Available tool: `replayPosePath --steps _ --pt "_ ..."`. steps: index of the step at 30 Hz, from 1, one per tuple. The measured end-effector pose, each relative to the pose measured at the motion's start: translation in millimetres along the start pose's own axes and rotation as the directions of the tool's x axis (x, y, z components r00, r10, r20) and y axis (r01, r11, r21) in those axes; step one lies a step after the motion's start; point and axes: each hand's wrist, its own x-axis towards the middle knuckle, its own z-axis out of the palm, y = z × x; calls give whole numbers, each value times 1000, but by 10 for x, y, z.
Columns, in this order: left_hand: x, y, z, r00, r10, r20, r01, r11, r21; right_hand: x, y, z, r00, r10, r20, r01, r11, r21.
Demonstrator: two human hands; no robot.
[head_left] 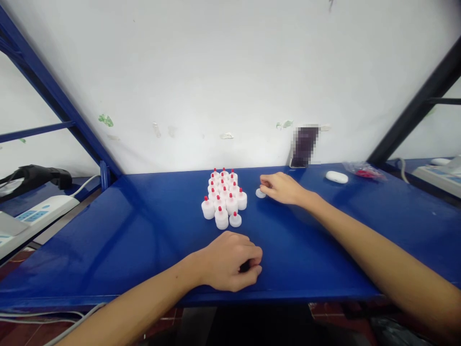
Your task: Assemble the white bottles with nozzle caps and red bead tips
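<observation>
My left hand [236, 262] rests near the front of the blue table, its fingers curled in and nothing visible in them. Farther out on the right, my right hand [283, 188] is closed, fingertips pinched at the top of a white round cap [260, 193] at table height. The fingers hide the cap's upper part. Between and beyond my hands stands a tight group of white round bottles [221, 218] with red tips. Beside the nearest bottle lies a low white cap with a red tip [235, 220], touched by neither hand.
A phone-like dark device [304, 146], partly pixelated, leans on the wall behind the blue table [158, 216]. To the right are a white oval case [336, 177] and a clear bag with red pieces [365, 173]. Blue frame posts [72, 105] rise at both sides.
</observation>
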Motion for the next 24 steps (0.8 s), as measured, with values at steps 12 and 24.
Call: replayPosePath --steps 12,24 --pt "-5 -3 5 1000 -4 -5 4 1000 -10 -30 -119 189 987 147 70 -121 948 -294" --pt "-2 -5 2 1000 -19 3 19 1000 2 -66 -170 304 981 192 -8 -187 943 -276"
